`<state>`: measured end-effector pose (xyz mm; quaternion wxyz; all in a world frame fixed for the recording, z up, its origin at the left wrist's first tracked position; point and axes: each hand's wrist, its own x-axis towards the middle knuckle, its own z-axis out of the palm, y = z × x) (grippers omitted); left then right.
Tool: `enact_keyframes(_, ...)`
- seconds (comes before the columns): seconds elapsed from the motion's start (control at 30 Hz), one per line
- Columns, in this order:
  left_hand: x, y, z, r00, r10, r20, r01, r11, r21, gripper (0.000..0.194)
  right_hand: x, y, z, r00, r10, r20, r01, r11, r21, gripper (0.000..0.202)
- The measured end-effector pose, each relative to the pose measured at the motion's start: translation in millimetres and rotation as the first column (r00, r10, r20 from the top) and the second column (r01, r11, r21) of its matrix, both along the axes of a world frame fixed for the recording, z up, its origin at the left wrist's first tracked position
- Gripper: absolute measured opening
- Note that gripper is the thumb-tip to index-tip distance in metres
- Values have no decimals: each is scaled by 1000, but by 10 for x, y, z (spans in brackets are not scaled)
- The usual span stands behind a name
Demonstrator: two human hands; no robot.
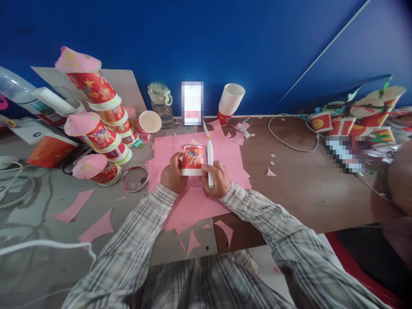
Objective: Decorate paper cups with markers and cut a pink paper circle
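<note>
Between my hands is a red paper cup [192,160] with a printed figure, its white rim facing down. My left hand [174,175] wraps round the cup's left side. My right hand [218,179] pinches a white marker [210,161] with a green end, and its fingers also touch the cup's right side. The marker points away from me, slightly off vertical. Below both hands lie pink paper sheets [196,206]. Beyond the cup, another slim white pen [206,129] rests near the sheets' far edge.
Stacked red cups with pink cone tops [96,86] stand at the left, near a roll of tape [134,179]. A glass jug [161,105], a blurred upright screen [192,103] and nested paper cups [231,103] line the blue wall. More cut cups [344,126] sit at right.
</note>
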<state>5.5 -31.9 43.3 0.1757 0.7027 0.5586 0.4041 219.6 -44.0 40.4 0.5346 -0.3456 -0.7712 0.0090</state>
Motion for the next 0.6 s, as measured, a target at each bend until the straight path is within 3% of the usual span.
enact_keyframes(0.1, 26, -13, -13, 991, -82, 103, 80, 997, 23, 55, 34, 26, 19, 1000, 22, 2, -22, 1000, 13, 36)
enact_keyframes(0.17, 62, -17, -7, 952, -166, 258, 165, 986, 28, 62, 59, 59, 25, 1000, -9, -25, 9, 1000, -7, 30)
enact_keyframes(0.23, 98, -15, 23, 845, -258, 468, 292, 957, 1, 71, 82, 93, 23, 995, -72, -71, 70, 997, -28, 24)
enact_keyframes(0.3, 120, -9, 79, 685, -293, 667, 436, 898, -53, 78, 99, 118, 18, 984, -136, -112, 129, 989, -66, 19)
enact_keyframes(0.37, 128, -3, 150, 544, -254, 800, 547, 830, -108, 79, 109, 128, 14, 976, -172, -132, 157, 981, -115, 15)
enact_keyframes(0.43, 132, -5, 216, 455, -194, 869, 615, 774, -149, 79, 111, 124, 13, 978, -164, -132, 145, 980, -140, 13)
enact_keyframes(0.6, 158, -40, 282, 349, -74, 934, 741, 632, -227, 76, 102, 105, 15, 992, -74, -106, 57, 987, -149, 13)
